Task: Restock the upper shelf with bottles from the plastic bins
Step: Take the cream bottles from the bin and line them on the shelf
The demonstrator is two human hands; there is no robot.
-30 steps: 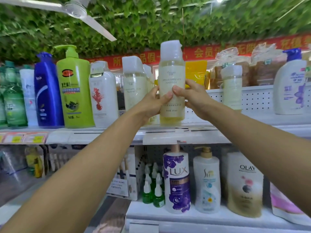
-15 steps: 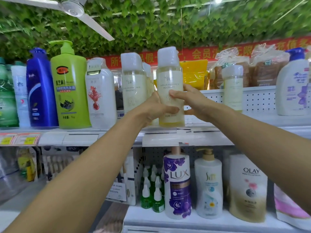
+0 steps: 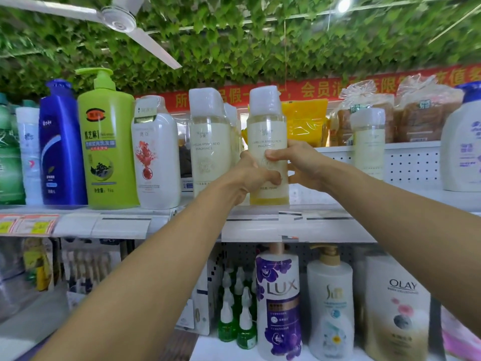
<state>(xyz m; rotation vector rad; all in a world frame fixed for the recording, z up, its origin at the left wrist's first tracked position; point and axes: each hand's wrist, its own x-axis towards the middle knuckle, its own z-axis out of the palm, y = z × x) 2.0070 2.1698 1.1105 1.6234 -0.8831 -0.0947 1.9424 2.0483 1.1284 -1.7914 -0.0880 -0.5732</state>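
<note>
The pale yellow bottle (image 3: 268, 152) with the white cap has come down: a second ago both hands held it clear above the shelf edge, half a second ago its base hung just over the edge, and now its base looks to be resting on the upper shelf (image 3: 325, 220), near the front lip. It stands upright, label facing out, just to the right of a matching bottle (image 3: 209, 144) already in the row, with a small gap between the two. The left hand (image 3: 256, 177) is wrapped round the lower left side of the bottle, fingers curled across its front, and the right hand (image 3: 294, 162) grips the right side with the thumb laid across the label, so both are clamped on it and neither has let go. Further right, well apart, a third bottle of the same kind (image 3: 368, 144) stands toward the back of the shelf beside a large white pump bottle (image 3: 462, 142). To the left of the row are a white bottle with a red flower (image 3: 156, 157), a green pump bottle (image 3: 108, 147) and a blue bottle (image 3: 61, 144). My judgement is that this bottle is all but placed; what remains is to free the fingers without tipping it, then fetch another. The plastic bins are not in view.
</note>
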